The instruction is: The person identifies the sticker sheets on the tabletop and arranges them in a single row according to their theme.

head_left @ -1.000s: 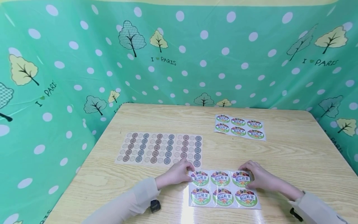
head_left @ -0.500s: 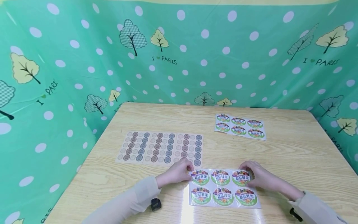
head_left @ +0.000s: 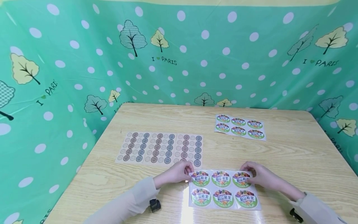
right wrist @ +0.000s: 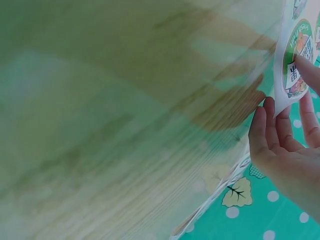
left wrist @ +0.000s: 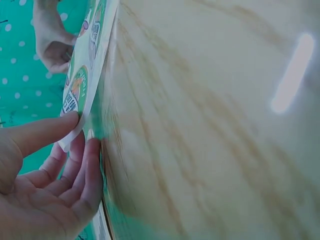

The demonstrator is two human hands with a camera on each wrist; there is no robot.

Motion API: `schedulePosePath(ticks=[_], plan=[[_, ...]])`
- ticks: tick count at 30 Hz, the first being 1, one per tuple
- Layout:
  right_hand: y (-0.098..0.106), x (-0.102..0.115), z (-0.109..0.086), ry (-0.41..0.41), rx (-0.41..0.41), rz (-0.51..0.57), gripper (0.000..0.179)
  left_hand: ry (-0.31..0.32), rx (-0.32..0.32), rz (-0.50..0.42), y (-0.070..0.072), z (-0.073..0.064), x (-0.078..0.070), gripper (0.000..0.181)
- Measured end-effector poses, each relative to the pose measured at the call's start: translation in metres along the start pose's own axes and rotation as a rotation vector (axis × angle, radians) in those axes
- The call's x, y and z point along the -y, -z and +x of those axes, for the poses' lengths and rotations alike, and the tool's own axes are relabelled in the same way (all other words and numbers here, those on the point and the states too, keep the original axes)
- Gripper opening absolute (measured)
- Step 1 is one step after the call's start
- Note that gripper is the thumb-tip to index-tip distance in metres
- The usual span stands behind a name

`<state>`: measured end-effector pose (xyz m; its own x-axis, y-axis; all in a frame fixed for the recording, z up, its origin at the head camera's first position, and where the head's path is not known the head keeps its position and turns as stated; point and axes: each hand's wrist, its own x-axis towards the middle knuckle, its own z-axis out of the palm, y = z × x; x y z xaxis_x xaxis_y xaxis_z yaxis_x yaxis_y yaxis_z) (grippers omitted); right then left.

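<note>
A white sticker sheet [head_left: 223, 186] printed with round fruit labels in two rows lies near the table's front, its far corners between the two hands. At its left edge the left hand [head_left: 176, 171] pinches it; in the left wrist view the thumb [left wrist: 52, 131] is on the printed face and the fingers are behind the corner. On the other side the right hand [head_left: 263, 176] pinches the right edge, the thumb [right wrist: 309, 72] over a label in the right wrist view and the fingers beneath. The sheet's far edge looks slightly raised off the table.
Beige sheets [head_left: 159, 148] of small round brown, grey and pale stickers lie side by side at the left, just beyond the left hand. Another fruit label sheet [head_left: 240, 127] lies farther back on the wooden table [head_left: 291, 140]. A green patterned curtain [head_left: 179, 81] hangs behind the table.
Both hands keep their pinch on the fruit sticker sheet. The right hand has shifted very slightly to the right; the other sheets have stayed in place.
</note>
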<state>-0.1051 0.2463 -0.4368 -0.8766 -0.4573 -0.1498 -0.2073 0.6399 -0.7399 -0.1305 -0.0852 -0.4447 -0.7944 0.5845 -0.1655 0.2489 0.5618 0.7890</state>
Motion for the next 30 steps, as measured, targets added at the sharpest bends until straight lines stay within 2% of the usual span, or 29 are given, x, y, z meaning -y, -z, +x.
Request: schedulePosePath(ticks=[5,12,18,30], plan=[[0.002,-0.001,-0.001,-0.001,0.003,0.035,0.028,0.002,0.011,-0.079,0.0,0.0,0.001,0.021],[0.004,-0.004,-0.003,-0.004,0.012,0.084,0.024,0.04,0.03,-0.164,-0.001,0.001,0.002,0.024],[0.006,-0.003,-0.004,-0.016,0.005,0.101,0.022,0.087,0.048,-0.304,-0.001,0.001,0.002,0.028],[0.01,-0.011,-0.004,-0.059,0.033,0.184,0.029,0.179,-0.002,-0.507,-0.005,0.003,0.001,0.034]])
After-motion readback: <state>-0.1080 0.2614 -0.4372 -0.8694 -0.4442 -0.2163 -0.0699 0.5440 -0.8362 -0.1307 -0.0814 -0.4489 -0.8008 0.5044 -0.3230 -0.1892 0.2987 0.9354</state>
